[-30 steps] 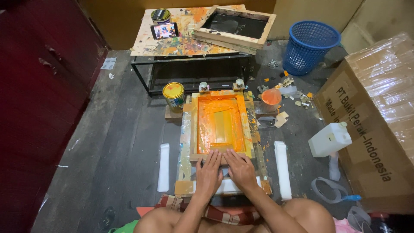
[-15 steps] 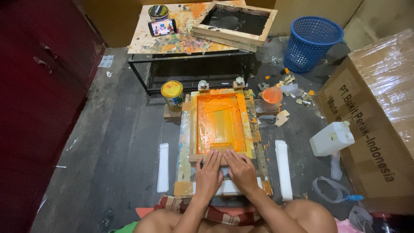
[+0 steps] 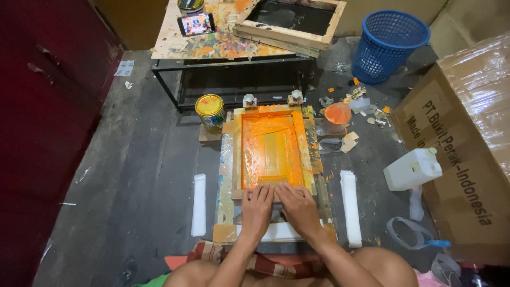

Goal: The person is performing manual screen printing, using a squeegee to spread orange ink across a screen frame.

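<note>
A wooden printing screen frame coated in orange ink lies flat on a low board on the floor in front of me. My left hand and my right hand rest side by side, palms down, on the frame's near edge, fingers pointing away. A squeegee may lie under the fingers, but I cannot tell. A white strip shows below the hands.
A yellow-lidded ink can stands at the frame's far left. White stacks lie left and right. Beyond are a low paint-stained table with a phone, a blue basket, a white jug and a big cardboard box.
Both hands stay pressed on the frame's near edge. Only the view has shifted slightly.
</note>
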